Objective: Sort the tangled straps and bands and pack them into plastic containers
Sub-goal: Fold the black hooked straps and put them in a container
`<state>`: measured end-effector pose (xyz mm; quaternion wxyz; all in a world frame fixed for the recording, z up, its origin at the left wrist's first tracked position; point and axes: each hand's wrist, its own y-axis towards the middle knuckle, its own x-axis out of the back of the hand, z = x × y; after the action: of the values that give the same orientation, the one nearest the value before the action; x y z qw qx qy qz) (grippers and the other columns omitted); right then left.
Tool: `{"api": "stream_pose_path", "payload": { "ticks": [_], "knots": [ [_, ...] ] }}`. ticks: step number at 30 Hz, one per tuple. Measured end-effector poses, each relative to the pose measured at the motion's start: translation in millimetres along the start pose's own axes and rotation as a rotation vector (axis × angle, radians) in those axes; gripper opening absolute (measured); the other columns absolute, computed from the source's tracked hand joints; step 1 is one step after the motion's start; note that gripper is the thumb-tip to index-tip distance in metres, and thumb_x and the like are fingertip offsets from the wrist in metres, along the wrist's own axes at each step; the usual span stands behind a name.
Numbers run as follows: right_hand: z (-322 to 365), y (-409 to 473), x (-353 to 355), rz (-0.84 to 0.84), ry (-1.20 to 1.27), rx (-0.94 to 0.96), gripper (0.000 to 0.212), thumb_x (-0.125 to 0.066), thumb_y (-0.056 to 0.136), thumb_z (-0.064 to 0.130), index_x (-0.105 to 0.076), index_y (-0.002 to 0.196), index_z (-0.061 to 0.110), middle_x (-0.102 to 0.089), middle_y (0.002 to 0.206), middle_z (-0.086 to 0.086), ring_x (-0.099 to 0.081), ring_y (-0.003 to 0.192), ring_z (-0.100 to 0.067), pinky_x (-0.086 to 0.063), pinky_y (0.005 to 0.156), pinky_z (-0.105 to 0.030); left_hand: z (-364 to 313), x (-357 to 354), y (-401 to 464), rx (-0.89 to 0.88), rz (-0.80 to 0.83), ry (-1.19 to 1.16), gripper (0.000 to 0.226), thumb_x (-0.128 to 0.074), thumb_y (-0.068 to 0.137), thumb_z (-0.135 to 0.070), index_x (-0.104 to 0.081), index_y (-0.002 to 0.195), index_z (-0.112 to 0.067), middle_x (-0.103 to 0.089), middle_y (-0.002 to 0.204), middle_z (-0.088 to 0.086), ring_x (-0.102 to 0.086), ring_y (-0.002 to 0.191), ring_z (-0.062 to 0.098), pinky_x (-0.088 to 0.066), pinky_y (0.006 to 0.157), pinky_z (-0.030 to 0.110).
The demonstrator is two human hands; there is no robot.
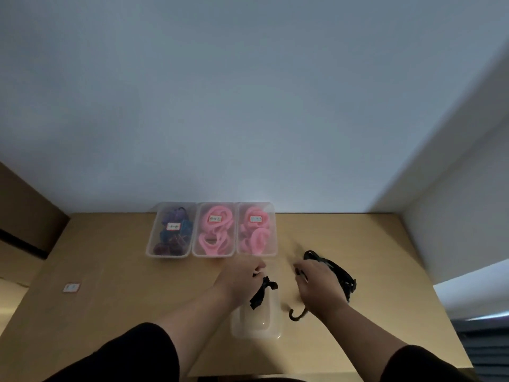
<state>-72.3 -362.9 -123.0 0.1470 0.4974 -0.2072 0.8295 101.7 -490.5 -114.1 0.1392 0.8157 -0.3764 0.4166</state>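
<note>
1. Gripping a short black strap (263, 295), the left hand (239, 279) holds it over an empty tub (257, 323) near the desk's (110, 271) front edge.
2. The right hand (316, 285) curls round a black strap bundle (336, 271) toward the right edge.
3. Three filled tubs line the back edge: dark bands (170, 230), pink bands (214, 230), more pink (256, 230).

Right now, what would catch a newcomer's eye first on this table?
Two boxes of pink bands stand at the table's far edge, beside a box of dark purple and blue ones. Nearer, the left hand pinches a black strap over an empty box; the right hand grips a black tangle.
</note>
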Motion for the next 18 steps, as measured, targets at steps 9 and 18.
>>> {"api": "stream_pose_path", "payload": {
  "ticks": [9, 18],
  "knots": [
    [-91, -33, 20, 0.237, -0.463, 0.063, 0.052, -0.048, 0.088, 0.006, -0.049, 0.131, 0.034, -0.051, 0.134, 0.014, -0.041, 0.131, -0.017, -0.032, 0.106, -0.034, -59, -39, 4, -0.005, 0.085, 0.036, 0.022, -0.055, 0.096, -0.026, -0.071, 0.110, -0.023, -0.067, 0.108, -0.008, -0.056, 0.102, 0.007, -0.042, 0.093, 0.020],
    [-133, -44, 13, 0.285, -0.612, 0.178, 0.034, -0.050, 0.095, 0.013, -0.054, 0.126, 0.026, -0.054, 0.127, 0.001, -0.042, 0.122, -0.026, -0.027, 0.106, -0.044, -105, -77, 2, 0.028, 0.296, 0.119, 0.017, -0.048, 0.094, -0.020, -0.064, 0.091, -0.018, -0.051, 0.085, -0.009, -0.052, 0.088, 0.017, -0.046, 0.081, 0.030]
  ]
}}
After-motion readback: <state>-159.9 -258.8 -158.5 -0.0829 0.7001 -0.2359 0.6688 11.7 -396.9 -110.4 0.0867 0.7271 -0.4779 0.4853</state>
